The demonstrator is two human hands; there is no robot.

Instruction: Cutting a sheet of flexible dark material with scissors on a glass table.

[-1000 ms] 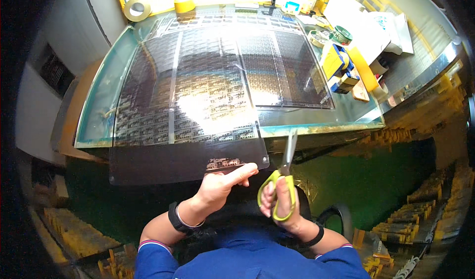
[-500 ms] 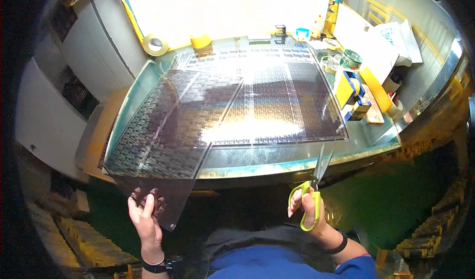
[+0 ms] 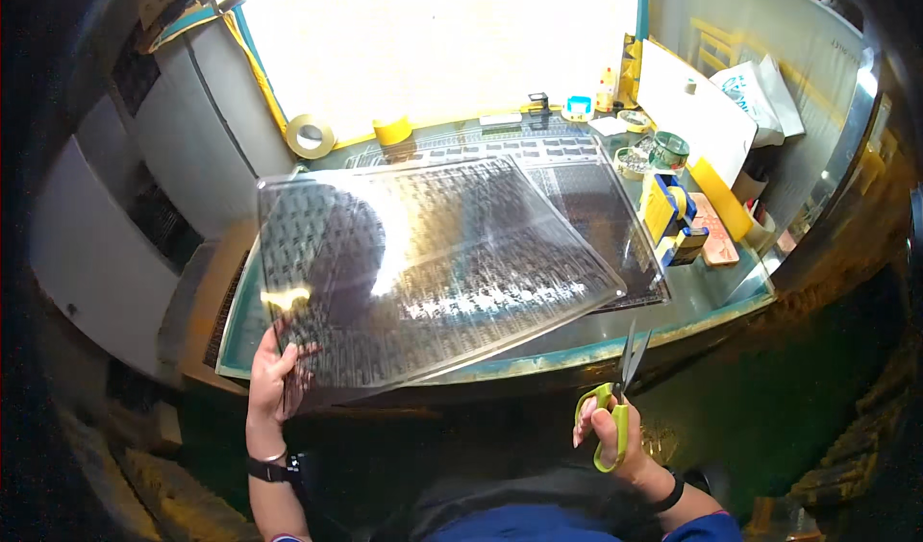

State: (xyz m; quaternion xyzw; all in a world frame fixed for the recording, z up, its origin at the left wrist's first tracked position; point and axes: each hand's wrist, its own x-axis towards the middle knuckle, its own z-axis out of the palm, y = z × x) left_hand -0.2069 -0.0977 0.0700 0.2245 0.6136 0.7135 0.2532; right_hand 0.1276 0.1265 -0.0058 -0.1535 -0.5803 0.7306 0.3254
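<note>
My left hand grips the lower left edge of a large see-through film sheet covered in a dark repeating pattern. The sheet is raised and tilted over the glass-topped table, with bright light glaring off it. Beneath it a second dark patterned film lies flat, showing along its right and far sides. Lower right, in front of the table edge, my right hand holds scissors with yellow-green handles. Their blades point away from me, slightly apart.
Tape rolls stand along the back: a wide tan roll and a yellow roll. At the right are a blue and yellow tape dispenser, a green tape roll and a pinkish block. A bright white panel rises behind.
The film sheet has been lifted and swung up and rightward over the table, with my left hand now closed on its edge. The scissors have shifted slightly right and nearer me.
</note>
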